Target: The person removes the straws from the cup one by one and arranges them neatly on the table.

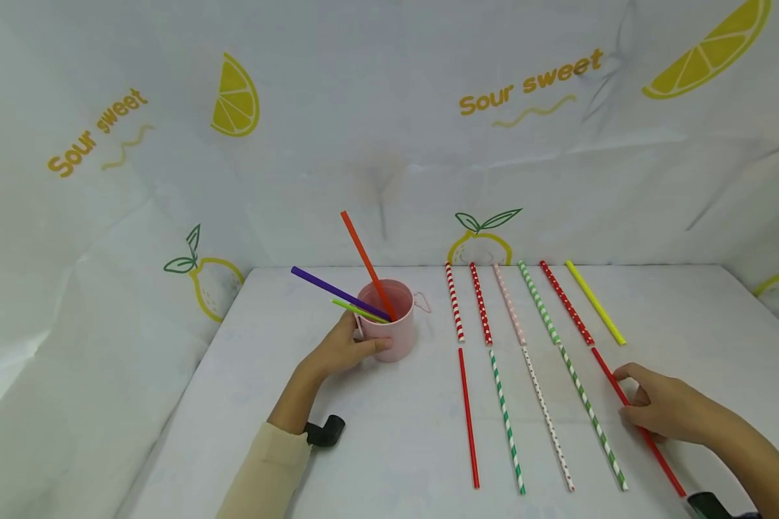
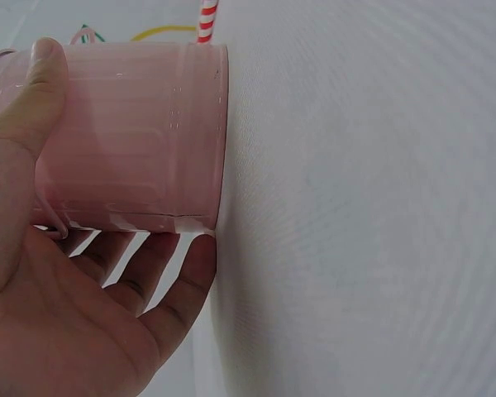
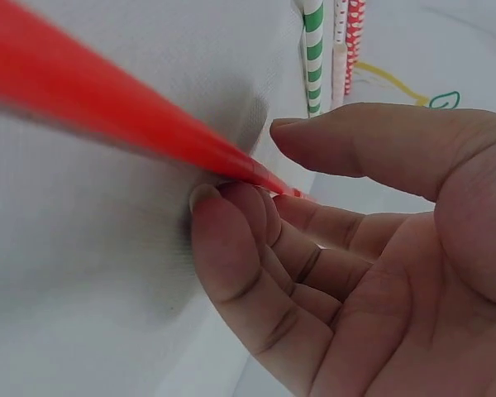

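Observation:
On the left, my left hand [image 1: 350, 349] grips a small pink bucket [image 1: 399, 339], thumb on one side and fingers on the other. An orange straw [image 1: 366, 263], a purple straw [image 1: 331, 288] and a lime green straw [image 1: 357, 310] lean out of it. At the right my right hand [image 1: 669, 405] is at a plain red straw [image 1: 662, 461] lying on the table. The right wrist view shows its bent fingertips [image 3: 223, 240] against that straw, while the thumb stands apart from it.
Two rows of straws lie on the white table [image 1: 389, 447]: a red-striped one [image 1: 454, 303], a yellow one [image 1: 593, 303], a green-striped one [image 1: 508, 425], another plain red one [image 1: 469, 418] and several more. Behind rises a white cloth [image 1: 363, 108] with lemon prints.

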A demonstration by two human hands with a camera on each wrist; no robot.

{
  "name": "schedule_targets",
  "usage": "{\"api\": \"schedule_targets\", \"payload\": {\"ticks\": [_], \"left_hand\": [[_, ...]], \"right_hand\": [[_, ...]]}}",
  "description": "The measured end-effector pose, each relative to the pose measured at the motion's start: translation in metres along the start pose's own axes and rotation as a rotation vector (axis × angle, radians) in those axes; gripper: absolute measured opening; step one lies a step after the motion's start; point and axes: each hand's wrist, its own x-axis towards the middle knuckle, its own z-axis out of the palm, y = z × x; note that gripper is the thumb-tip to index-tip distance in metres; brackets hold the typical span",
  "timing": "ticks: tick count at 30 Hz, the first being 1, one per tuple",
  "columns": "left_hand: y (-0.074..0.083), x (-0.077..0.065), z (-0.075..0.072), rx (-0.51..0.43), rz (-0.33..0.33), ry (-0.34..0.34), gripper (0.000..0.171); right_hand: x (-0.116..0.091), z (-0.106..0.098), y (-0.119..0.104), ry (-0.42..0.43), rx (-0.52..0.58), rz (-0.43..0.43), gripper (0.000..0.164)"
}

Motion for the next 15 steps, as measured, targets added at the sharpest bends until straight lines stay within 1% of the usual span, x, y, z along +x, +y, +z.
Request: {"api": "schedule_targets", "payload": {"ticks": [8,12,15], "left_hand": [[0.001,-0.001,0.0,-0.001,0.006,0.001,0.082],[0.0,-0.001,0.0,0.001,0.004,0.002,0.083],[-0.014,0.005,0.0,0.005,0.006,0.006,0.086]], "right_hand": [[-0.002,0.0,-0.002,-0.017,-0.003,0.029,0.05],[-0.003,-0.002,-0.002,-0.026,-0.003,0.03,0.05],[-0.004,-0.003,-0.002,-0.034,-0.001,0.039,0.052]]}}
